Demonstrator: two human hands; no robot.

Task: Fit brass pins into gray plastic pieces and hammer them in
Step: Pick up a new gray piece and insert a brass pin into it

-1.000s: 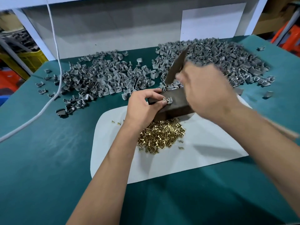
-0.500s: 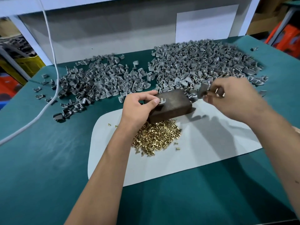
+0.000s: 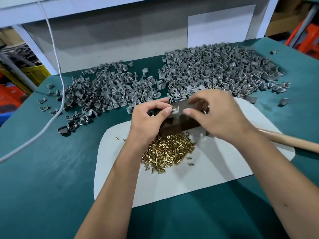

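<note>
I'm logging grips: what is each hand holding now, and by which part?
Left hand pinches the gray plastic piece on the dark block by its left edge. Whether the right hand grips it cannot be told.

A green-topped workbench against a grey back panel.

I see a white cable (image 3: 57, 69) trailing over the tabletop's (image 3: 43, 178) left edge, white frame posts (image 3: 269, 16) behind, and what may be orange crates (image 3: 303, 38) beyond the far right corner.
</note>
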